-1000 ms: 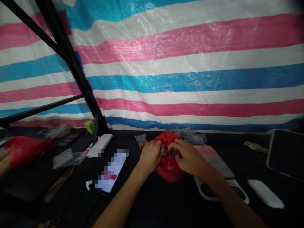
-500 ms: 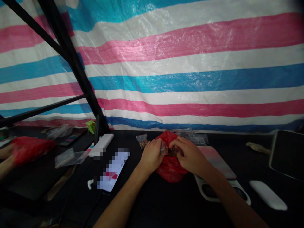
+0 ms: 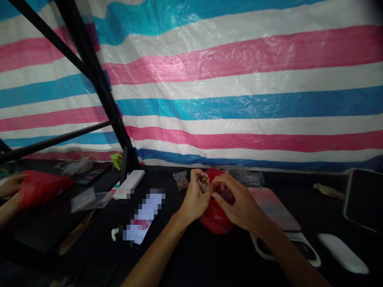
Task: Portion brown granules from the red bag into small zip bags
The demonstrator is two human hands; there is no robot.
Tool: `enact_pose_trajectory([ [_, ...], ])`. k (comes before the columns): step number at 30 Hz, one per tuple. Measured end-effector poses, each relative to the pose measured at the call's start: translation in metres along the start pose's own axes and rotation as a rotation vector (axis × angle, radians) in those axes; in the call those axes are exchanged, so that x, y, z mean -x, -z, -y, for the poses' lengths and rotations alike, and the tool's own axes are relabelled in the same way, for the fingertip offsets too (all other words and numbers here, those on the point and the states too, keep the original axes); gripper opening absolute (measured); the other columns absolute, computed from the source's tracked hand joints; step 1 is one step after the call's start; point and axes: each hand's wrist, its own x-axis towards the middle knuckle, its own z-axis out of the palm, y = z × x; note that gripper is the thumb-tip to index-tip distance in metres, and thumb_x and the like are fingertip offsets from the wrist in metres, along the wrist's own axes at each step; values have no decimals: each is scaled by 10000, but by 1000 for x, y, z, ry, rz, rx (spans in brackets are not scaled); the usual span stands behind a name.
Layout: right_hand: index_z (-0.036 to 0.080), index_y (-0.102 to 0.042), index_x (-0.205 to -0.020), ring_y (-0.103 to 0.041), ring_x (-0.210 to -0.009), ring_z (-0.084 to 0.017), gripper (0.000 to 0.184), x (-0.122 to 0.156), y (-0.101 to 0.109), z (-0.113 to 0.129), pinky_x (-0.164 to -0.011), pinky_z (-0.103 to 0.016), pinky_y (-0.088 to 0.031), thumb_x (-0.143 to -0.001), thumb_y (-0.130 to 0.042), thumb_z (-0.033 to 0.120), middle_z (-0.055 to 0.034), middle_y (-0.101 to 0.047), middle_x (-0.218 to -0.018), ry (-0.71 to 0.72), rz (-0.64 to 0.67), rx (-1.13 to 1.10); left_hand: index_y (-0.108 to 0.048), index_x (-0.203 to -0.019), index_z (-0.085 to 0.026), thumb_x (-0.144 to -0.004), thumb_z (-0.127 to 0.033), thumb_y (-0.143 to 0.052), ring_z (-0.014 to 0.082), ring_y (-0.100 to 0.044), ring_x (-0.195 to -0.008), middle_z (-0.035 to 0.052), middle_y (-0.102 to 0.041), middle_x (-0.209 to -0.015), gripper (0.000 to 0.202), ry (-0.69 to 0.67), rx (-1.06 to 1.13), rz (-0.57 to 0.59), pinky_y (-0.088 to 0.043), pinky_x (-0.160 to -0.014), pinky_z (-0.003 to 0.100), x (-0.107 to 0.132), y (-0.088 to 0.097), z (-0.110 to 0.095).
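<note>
My left hand [image 3: 196, 199] is closed around a small clear zip bag [image 3: 204, 180], its mouth spread and brownish-yellow bits showing inside. Beside it, my right hand [image 3: 235, 197] has its fingers pinched together close to the bag's rim; whatever they hold is too small to make out. Under both hands lies an open red plastic bag [image 3: 217, 219] with dark brown contents, partly covered by my right fingers. A second small zip bag [image 3: 181, 181], filled with brown bits, rests on the black table to the left of my left hand.
Flat clear bags [image 3: 243, 175] lie behind the red bag. To the right are a scale [image 3: 275, 207], a white oblong case [image 3: 342, 251] and a dark tablet-like object [image 3: 365, 199]. Leftward are a phone [image 3: 146, 217], a white box [image 3: 131, 183] and another person's hands at a red bag [image 3: 44, 187].
My left hand has turned and lifted slightly, so the small bag's open mouth now faces up. My right fingers have drawn out of the red bag's contents toward that mouth. The view has shifted slightly.
</note>
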Motion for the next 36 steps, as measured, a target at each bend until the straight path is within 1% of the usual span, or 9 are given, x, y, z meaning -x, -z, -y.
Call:
enact_pose_trajectory([
  [5, 253, -604, -956, -621, -843, -192, 36, 0, -7, 0, -786, -334, -479, -956, -613, 218, -17, -657, -930, -10, 8, 7, -349, -1160, -235, -892, -220, -634, 163, -553, -931, 48, -519, -1068, 391, -42, -77, 78, -497, -855, 312, 7, -3, 9],
  [10, 253, -654, -981, -643, -873, -205, 80, -5, -3, -8, -811, -346, -490, -982, -575, 236, -30, -675, -944, -42, -154, 12, -395, -1272, -225, -928, -264, -632, 196, -581, -1114, 93, -558, -1231, 419, -70, -15, 71, -486, -1013, 355, 6, -5, -4],
  [13, 260, -680, -1050, -660, -898, -210, 114, -8, 0, -13, -825, -346, -511, -981, -590, 275, -37, -708, -997, -99, -249, -48, -465, -1303, -231, -977, -288, -578, 206, -583, -1218, 85, -601, -1300, 350, -48, 95, 29, -446, -1102, 374, 2, -2, -9],
  [18, 249, -731, -1077, -687, -926, -215, 178, -10, -1, -19, -818, -341, -540, -971, -612, 328, -47, -751, -1068, -203, -294, -164, -605, -1174, -207, -995, -348, -575, 209, -651, -1126, 66, -690, -1186, 230, -14, 149, -85, -492, -1050, 365, -3, -1, -3],
  [22, 235, -755, -1040, -691, -944, -217, 207, -10, -2, -20, -825, -337, -544, -970, -602, 355, -54, -757, -1053, -197, -283, -202, -636, -1181, -207, -994, -361, -591, 204, -657, -1134, 67, -696, -1225, 246, -32, 173, -51, -494, -1041, 348, -3, -4, 1],
  [26, 212, -745, -931, -688, -847, -214, 215, -11, -3, -21, -790, -336, -549, -928, -642, 401, -53, -757, -945, -265, -358, -201, -640, -1060, -191, -972, -391, -630, 180, -682, -969, 43, -732, -1031, 218, 36, 237, -82, -526, -897, 292, -2, -8, 5],
  [28, 212, -735, -948, -704, -857, -219, 237, -11, -5, -22, -802, -339, -559, -921, -645, 429, -54, -766, -957, -307, -332, -270, -631, -1026, -190, -947, -397, -666, 170, -689, -931, 36, -740, -999, 224, 71, 314, -98, -527, -853, 270, -4, -10, 5],
  [31, 219, -722, -989, -726, -885, -227, 270, -11, -10, -25, -820, -346, -578, -914, -647, 468, -54, -777, -982, -348, -272, -402, -626, -1016, -189, -907, -399, -720, 161, -702, -929, 36, -757, -993, 254, 107, 454, -106, -523, -848, 251, -6, -11, 5],
  [36, 222, -684, -929, -724, -797, -224, 274, -9, -16, -27, -734, -334, -587, -892, -669, 493, -36, -753, -839, -404, -292, -476, -683, -1029, -173, -879, -423, -747, 165, -709, -938, 47, -771, -987, 299, 173, 540, -59, -518, -871, 255, -9, -12, 8],
])
